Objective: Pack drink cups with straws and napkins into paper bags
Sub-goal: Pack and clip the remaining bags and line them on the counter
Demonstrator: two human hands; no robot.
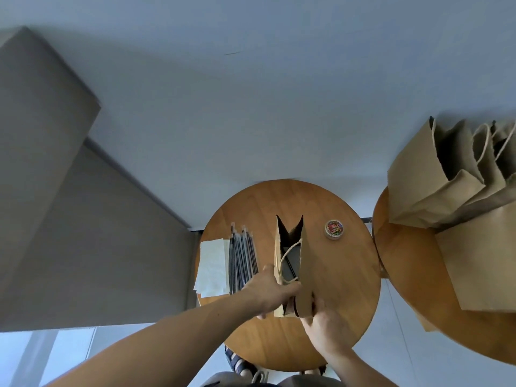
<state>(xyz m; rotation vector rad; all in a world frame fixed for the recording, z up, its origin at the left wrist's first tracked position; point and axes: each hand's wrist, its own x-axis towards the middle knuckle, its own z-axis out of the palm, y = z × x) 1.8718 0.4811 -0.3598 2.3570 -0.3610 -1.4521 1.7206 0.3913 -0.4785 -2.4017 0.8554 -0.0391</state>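
A brown paper bag (308, 263) stands upright and open in the middle of a round wooden table (343, 289). Something dark with a straw shows inside it, under its twine handles. My left hand (269, 290) grips the bag's near left rim, thumb over the edge. My right hand (325, 324) pinches the bag's near right corner. Left of the bag lie several wrapped dark straws (241, 259) and a stack of white napkins (212, 265).
A small round tin of coloured paper clips (334, 229) sits right of the bag. On a second round table (405, 263) at the right stand and lie several more brown paper bags (452, 191). A grey wall panel fills the left.
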